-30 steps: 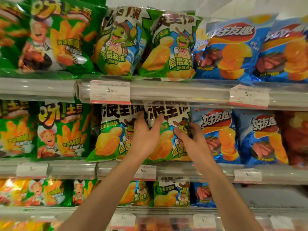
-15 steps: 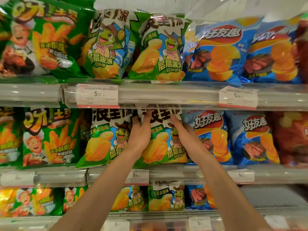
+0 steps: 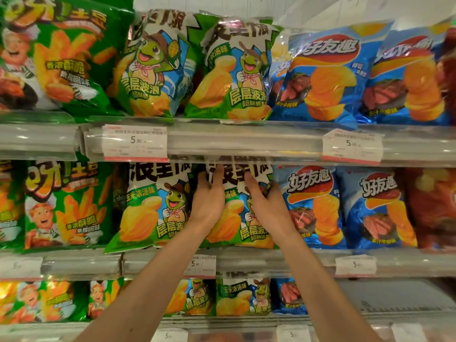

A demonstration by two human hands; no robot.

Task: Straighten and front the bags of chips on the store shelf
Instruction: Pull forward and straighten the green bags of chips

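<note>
Hands first: the left hand (image 3: 208, 201) has its fingers wrapped round the left edge of a green-and-white turtle chip bag (image 3: 240, 218) on the middle shelf (image 3: 308, 261), thumb lying across the front of it. The right hand (image 3: 265, 204) grips the same bag's right edge, fingers curling in behind near the top corner. So both hands are clamped on one bag, which stands upright at the shelf's front lip with its top tucked up under the clear price rail (image 3: 246, 141) of the shelf above.

Just to its left sits a twin turtle bag (image 3: 153, 208), touching it and leaning out a bit at the bottom. Left of that is a green fries bag (image 3: 66, 206) with a chef on it. On the right, two blue chip bags (image 3: 313, 206) stand side by side, the nearer one touching the right hand, then something red and blurry at the edge.

The top shelf runs the same order: green fries, two turtle bags (image 3: 232, 67), blue bags (image 3: 323, 72), all tilted forward. White price tags (image 3: 135, 143) reading 5.90 are clipped to the rails. The bottom shelf has smaller versions of the same bags, partly hidden by the forearms.
</note>
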